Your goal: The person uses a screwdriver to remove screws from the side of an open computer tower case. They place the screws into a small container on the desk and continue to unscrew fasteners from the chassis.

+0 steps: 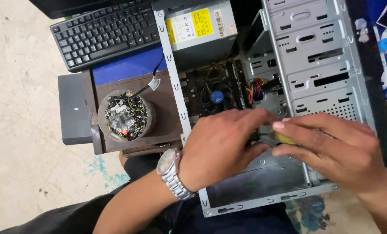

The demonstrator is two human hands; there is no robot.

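Observation:
An open grey computer case lies on its side in front of me. Both hands reach into it near its lower middle. My right hand is wrapped around the yellow handle of a screwdriver, whose dark shaft points left under my left hand. My left hand, with a silver wristwatch on its wrist, curls its fingers around the shaft's tip area; what lies beneath it is hidden. Inside the case I see a black cooling fan with a blue centre and a grey power supply.
A round clear container full of screws and small parts stands on a brown stool at the left. A black keyboard lies behind it. A bundle of coloured wires sits beside the fan. A dark grey flat box rests at the stool's left.

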